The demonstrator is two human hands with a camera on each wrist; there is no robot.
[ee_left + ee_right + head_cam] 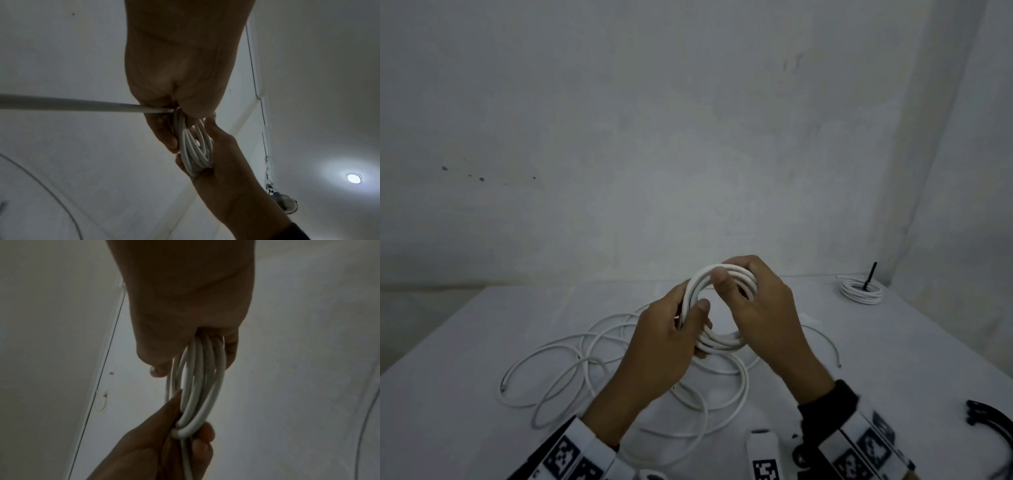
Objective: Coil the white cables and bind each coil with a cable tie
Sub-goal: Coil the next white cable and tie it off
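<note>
While both hands, left (667,342) and right (760,308), grip the white coil (722,339), fingers hide its far side.

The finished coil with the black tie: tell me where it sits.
In the head view the bound coil lies at the table's far right corner near the wall, apart from the coil held in both hands.

Black curved plastic ties (993,416) at the near right run off the edge; loose white cable loops (619,370) pass behind both forearms.
</note>
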